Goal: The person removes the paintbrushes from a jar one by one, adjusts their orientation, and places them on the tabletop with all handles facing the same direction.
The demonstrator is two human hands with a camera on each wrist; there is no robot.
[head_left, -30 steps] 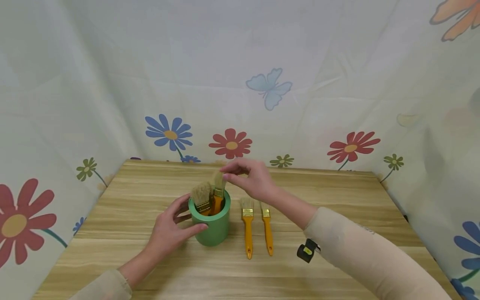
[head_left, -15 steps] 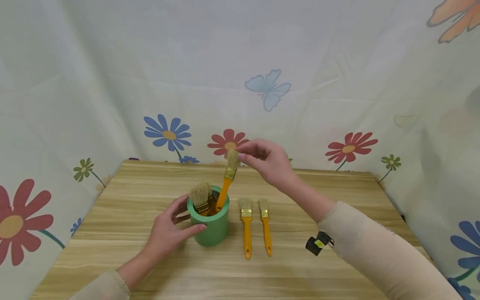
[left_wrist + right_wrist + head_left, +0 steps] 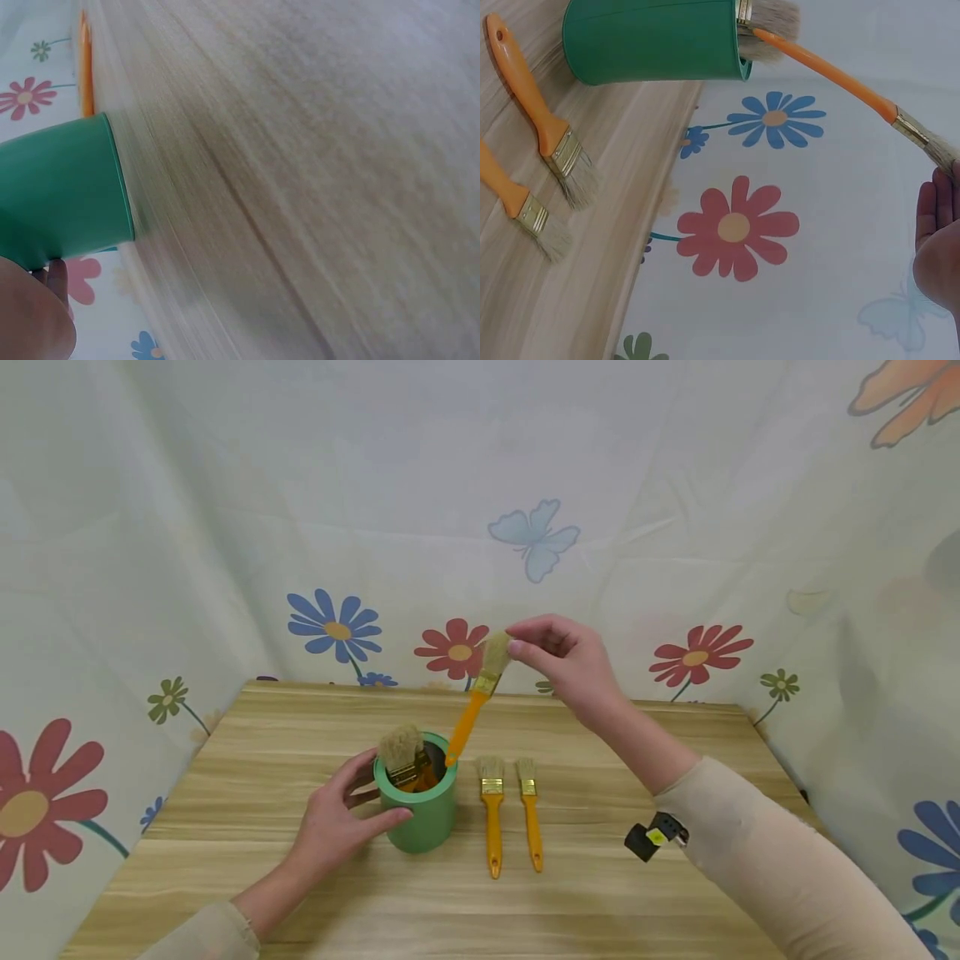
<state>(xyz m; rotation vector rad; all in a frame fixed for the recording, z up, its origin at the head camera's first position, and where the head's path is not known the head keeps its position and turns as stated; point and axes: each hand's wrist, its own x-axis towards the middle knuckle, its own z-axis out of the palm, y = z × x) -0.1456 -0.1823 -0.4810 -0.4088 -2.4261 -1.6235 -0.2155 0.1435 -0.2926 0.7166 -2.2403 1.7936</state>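
Observation:
My right hand [image 3: 573,664] pinches a paintbrush [image 3: 467,722] by its pale bristles. The brush hangs tilted, its orange handle end close over the rim of a green cup [image 3: 423,818]. In the right wrist view that same paintbrush [image 3: 840,79] shows with its handle toward the cup's mouth. My left hand [image 3: 337,822] grips the cup around its side, thumb in front and fingers behind. Inside the cup stands a wide paintbrush [image 3: 402,750], bristles up, leaning left. The left wrist view shows the green cup [image 3: 64,191] upright on the table, with part of the left hand beside it.
Right of the cup, two paintbrushes lie side by side on the wooden table [image 3: 600,893]: a wider paintbrush [image 3: 492,818] and a narrower paintbrush [image 3: 532,818], bristles pointing away. A flower-printed cloth [image 3: 420,527] hangs behind the table.
The right hand has drawn the paintbrush up out of the cup and moved up and to the right with it. The left hand and the cup have stayed in place.

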